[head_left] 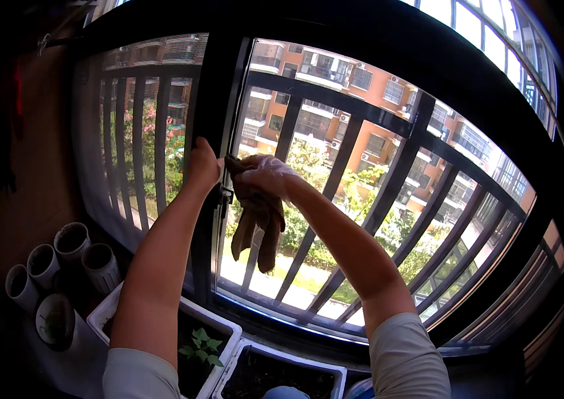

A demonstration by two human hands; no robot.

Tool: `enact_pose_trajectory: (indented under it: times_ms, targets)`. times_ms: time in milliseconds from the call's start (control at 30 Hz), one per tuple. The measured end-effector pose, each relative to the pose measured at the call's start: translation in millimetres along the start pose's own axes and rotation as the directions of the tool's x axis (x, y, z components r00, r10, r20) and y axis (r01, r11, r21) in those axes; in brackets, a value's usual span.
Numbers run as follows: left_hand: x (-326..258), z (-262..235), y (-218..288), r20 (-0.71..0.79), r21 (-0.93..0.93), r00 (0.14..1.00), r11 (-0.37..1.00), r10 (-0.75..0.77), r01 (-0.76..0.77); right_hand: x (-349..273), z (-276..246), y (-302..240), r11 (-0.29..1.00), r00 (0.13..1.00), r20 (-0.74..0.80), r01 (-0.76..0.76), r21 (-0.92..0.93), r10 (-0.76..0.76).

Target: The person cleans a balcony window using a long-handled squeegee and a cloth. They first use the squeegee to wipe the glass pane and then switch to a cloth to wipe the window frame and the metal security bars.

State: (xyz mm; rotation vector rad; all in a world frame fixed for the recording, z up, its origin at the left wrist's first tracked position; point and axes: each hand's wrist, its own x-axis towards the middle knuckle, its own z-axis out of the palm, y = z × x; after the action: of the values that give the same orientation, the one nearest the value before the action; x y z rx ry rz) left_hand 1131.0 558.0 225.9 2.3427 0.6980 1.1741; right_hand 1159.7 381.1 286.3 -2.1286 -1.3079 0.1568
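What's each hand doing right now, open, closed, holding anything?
Left hand: closed around the dark window frame upright.
Right hand: closed, holding a brown cloth against the pane; looks covered by a thin clear glove.

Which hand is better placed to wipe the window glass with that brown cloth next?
Probably the right hand: it grips the brown cloth against the glass, while the left hand rests on the dark window frame.

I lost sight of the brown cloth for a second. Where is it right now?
In the head view the brown cloth hangs centre-left against the window glass, in the grip of the right hand, just right of the dark frame post that the left hand touches.
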Motion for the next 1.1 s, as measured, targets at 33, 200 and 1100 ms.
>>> enact_pose_trajectory:
  times_ms: [33, 200, 1100]
  targets:
    - [-1, 0, -4, -0.020, 0.004, 1.000, 1.000, 0.016, -0.016, -11, -17, -24, 0.993, 0.988, -0.146, 0.041, -0.109, -0.057]
    - [-4, 1, -1, -0.045, -0.009, 0.998, 0.999, 0.040, -0.040, 29, -93, -77, 0.512, 0.414, -0.518, -0.137, -0.848, -0.748]
    - [42, 57, -76, 0.049, 0.287, 0.996, 0.956, -0.075, 0.058, -226, -328, 25, 0.229, 0.683, -0.682, -0.642, -0.732, -0.262]
